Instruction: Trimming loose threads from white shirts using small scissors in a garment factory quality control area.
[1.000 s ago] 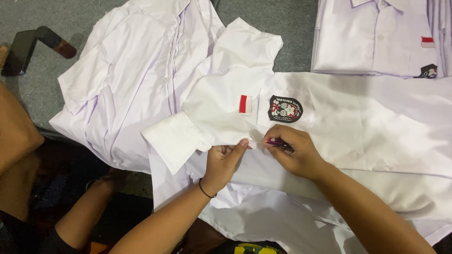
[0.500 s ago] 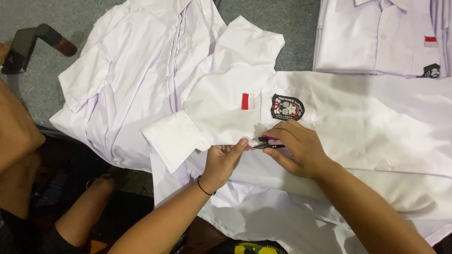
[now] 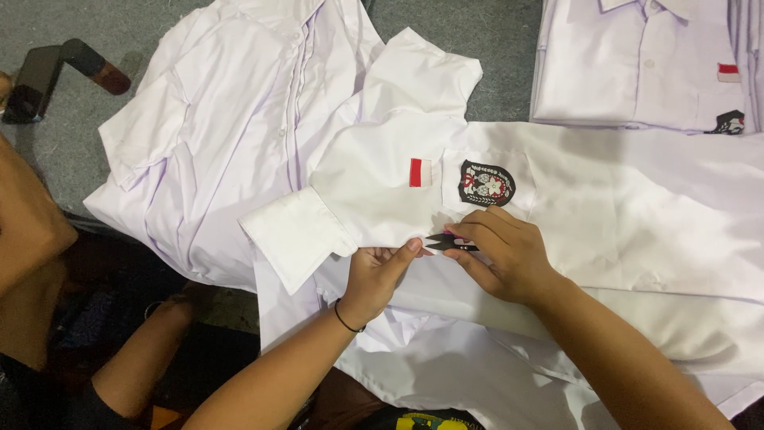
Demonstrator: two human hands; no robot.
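Far left: dark angled handle with a brown end (image 3: 60, 73), lying on the grey felt-like counter (image 3: 509, 40).

Left: crumpled white cotton shirt (image 3: 231, 135), spread open, button placket facing up, partly under the next item.

Centre: white short-sleeved uniform shirt (image 3: 637, 215), laid flat across the counter, sleeve cuff (image 3: 296, 239) turned towards the near left. Small red-and-white rectangular patch (image 3: 420, 172) on the chest; just right of it, black shield-shaped embroidered badge (image 3: 486, 183) on the pocket.

Centre near: left hand (image 3: 374, 275), black band at the wrist, thumb and forefinger pinched shut on the hem of the uniform shirt below the red-and-white patch.

Just right, nearly touching the left hand: right hand (image 3: 501, 251), grip closed around small black thread snips (image 3: 447, 241), blades parted and pointing left at the pinched edge, just below the badge.

Far right: stack of folded white shirts (image 3: 637, 64), well apart from the hands, with a red-and-white patch and part of a black badge showing at the right edge.
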